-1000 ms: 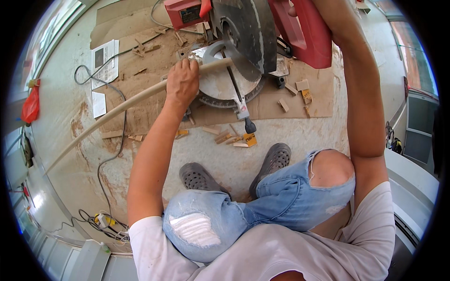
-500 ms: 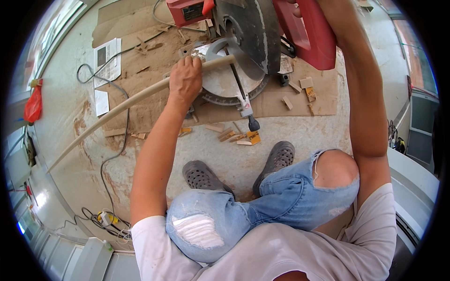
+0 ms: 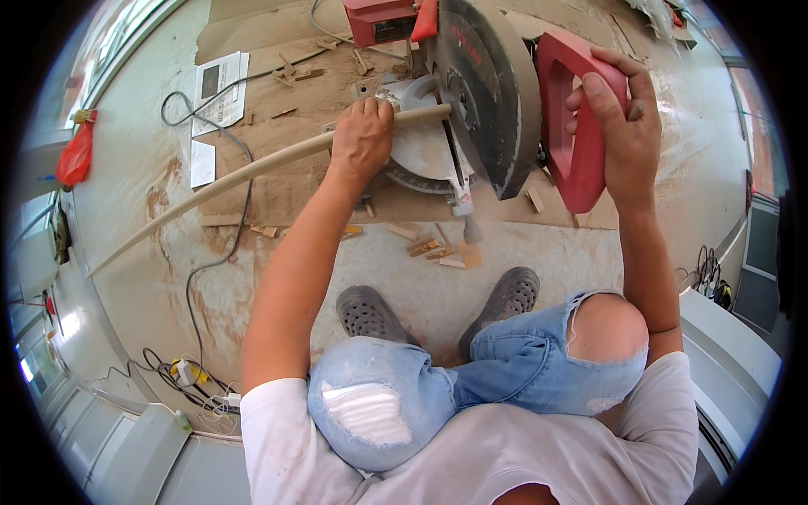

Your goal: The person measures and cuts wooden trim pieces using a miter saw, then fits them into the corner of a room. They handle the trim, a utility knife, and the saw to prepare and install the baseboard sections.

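My left hand (image 3: 364, 139) is closed over a long, thin, slightly bent wooden strip (image 3: 244, 174), pressing it near its right end on the round base (image 3: 412, 156) of a miter saw. That end lies against the saw's dark blade guard (image 3: 497, 101), which hides the cutting edge. The strip's other end slants down to the far left. My right hand (image 3: 627, 126) is wrapped round the saw's red loop handle (image 3: 581, 181), with fingertips showing through its opening. A pale blur hangs over the front knob (image 3: 471, 229).
Dusty cardboard (image 3: 278, 181) lies under the saw, strewn with offcuts. Small wood blocks (image 3: 429, 247) lie before my shoes (image 3: 370, 313). A grey cable (image 3: 220, 261) runs along the floor on the left, past paper sheets (image 3: 220, 93). A red bag (image 3: 76, 156) hangs far left.
The saw head and red handle have swung down toward me with my right hand. My left hand keeps its hold on the strip. A haze has appeared round the front knob; the view has shifted slightly.
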A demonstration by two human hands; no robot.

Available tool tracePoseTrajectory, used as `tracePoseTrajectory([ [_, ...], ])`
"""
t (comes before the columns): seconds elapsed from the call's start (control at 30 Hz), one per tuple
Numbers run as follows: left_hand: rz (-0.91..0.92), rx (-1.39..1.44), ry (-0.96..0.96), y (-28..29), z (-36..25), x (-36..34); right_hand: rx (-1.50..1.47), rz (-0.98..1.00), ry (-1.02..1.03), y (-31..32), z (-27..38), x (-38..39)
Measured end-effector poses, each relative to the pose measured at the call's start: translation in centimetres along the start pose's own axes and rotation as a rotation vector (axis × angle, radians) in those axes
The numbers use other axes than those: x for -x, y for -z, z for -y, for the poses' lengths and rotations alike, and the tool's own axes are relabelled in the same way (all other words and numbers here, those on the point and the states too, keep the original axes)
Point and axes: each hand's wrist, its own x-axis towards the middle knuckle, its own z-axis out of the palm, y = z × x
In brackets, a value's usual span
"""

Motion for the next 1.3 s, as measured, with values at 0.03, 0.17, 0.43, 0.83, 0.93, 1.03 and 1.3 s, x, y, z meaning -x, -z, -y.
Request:
tracePoseTrajectory([
  [0.03, -0.001, -0.007, 0.000, 0.1, 0.1, 0.0, -0.021, -0.003, 0.028, 0.0, -0.7, 1.0],
  [0.17, -0.005, -0.016, -0.003, 0.0, 0.2, 0.1, -0.091, -0.001, 0.120, 0.1, -5.1, 4.5],
  [0.43, -0.028, -0.010, -0.010, -0.4, 0.0, 0.0, -0.033, 0.066, 0.275, 0.8, -9.2, 7.5],
  [0.83, -0.044, 0.046, -0.039, 0.0, -0.6, -0.5, -0.032, 0.265, -0.029, 0.3, 5.8, -17.6],
  [0.93, -0.070, 0.049, -0.037, 0.4, -0.2, 0.0, -0.088, 0.319, -0.068, -0.1, 5.4, -20.6],
  [1.03, -0.096, 0.054, -0.043, 0.5, -0.2, 0.0, -0.032, 0.205, 0.150, 0.4, 3.2, -20.9],
  [1.3, -0.078, 0.056, -0.008, 0.7, 0.5, 0.9, 1.241, 0.279, 0.128, 5.3, -19.5, -6.9],
])
